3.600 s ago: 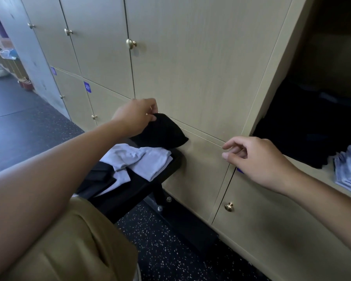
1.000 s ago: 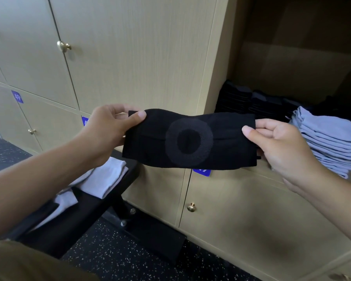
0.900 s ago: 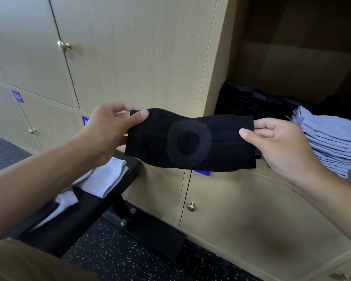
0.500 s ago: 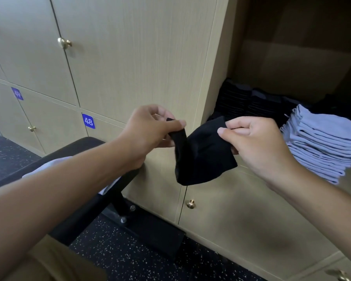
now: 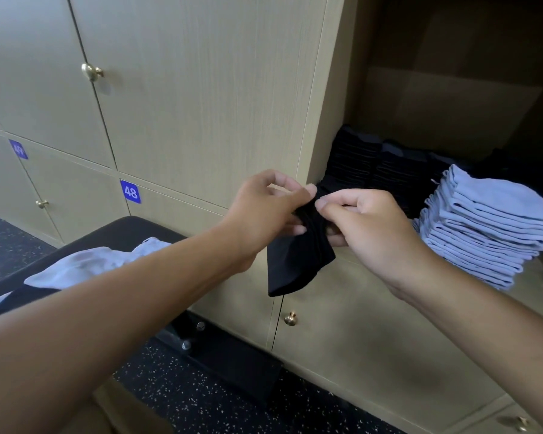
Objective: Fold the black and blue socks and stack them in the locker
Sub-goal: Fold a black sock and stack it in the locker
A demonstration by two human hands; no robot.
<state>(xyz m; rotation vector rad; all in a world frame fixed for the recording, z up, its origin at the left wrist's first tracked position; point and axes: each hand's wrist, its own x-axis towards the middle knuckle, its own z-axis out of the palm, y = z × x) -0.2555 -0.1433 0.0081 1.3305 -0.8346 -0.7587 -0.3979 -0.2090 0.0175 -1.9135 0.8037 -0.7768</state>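
Hands, left [image 5: 264, 211] and right [image 5: 367, 223], pinch black sock [image 5: 295, 261]; its top hidden

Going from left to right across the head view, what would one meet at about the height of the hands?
Label 48 → left hand → black sock → right hand → stack of blue socks.

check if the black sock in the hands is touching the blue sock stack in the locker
Apart. In the head view the black sock hangs pinched between both hands, and the right hand and bare shelf separate it from the blue sock stack.
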